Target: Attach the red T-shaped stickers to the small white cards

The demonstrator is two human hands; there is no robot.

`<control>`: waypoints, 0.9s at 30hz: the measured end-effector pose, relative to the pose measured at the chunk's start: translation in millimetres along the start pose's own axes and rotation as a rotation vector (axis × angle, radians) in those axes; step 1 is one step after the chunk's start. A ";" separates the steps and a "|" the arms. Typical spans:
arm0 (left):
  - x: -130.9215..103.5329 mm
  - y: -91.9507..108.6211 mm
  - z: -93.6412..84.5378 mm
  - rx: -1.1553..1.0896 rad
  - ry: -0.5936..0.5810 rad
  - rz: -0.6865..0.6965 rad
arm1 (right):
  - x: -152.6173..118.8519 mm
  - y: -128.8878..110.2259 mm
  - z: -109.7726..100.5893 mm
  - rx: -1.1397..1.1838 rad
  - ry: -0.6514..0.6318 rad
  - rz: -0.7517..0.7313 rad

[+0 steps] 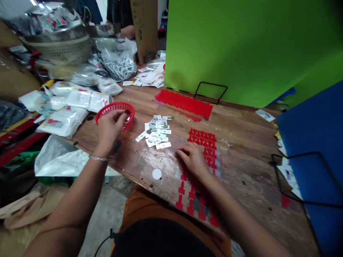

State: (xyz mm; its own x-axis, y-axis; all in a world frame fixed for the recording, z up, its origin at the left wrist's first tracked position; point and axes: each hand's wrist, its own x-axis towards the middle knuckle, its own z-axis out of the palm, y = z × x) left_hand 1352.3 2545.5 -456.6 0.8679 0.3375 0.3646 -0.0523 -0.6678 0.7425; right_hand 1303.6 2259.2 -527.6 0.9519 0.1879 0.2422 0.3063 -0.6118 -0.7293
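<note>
My left hand (110, 128) is over the near rim of a small red plastic basket (132, 109), its thumb and fingers bent together. Whatever those fingers hold, if anything, is too small to make out. Just right of the basket lies a loose pile of small white cards (158, 135), a few showing grey or green. My right hand (194, 159) rests low over the table beside rows of red T-shaped stickers (210, 153). Its fingers are curled with the tips pinched, and nothing clear shows between them. A round white disc (157, 174) lies near the table's front edge.
A strip of overlapping red pieces (184, 103) lies before the green panel (241, 46). Plastic-wrapped packets (83, 98) crowd the left side, beneath a heaped cream basket (61, 50). At right stands a blue panel (318, 142) with a black wire stand (302, 155).
</note>
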 end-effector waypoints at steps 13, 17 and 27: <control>-39.9 0.1 17.4 -0.037 -0.108 0.150 | 37.4 -18.7 24.8 -0.357 -0.195 -0.201; -69.5 8.7 33.9 -0.242 -0.242 -0.038 | 32.6 -19.8 21.6 -0.345 -0.197 -0.223; -113.9 26.8 79.8 -0.857 -0.489 -0.574 | -8.8 -35.0 27.2 0.862 -0.045 0.577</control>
State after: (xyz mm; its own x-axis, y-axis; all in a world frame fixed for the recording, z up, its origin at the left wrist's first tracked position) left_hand 1291.5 2436.3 -523.1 0.9623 0.0266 -0.2709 0.2571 0.2380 0.9366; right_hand 1284.8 2299.9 -521.6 0.9506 0.0801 -0.2999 -0.3085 0.1359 -0.9415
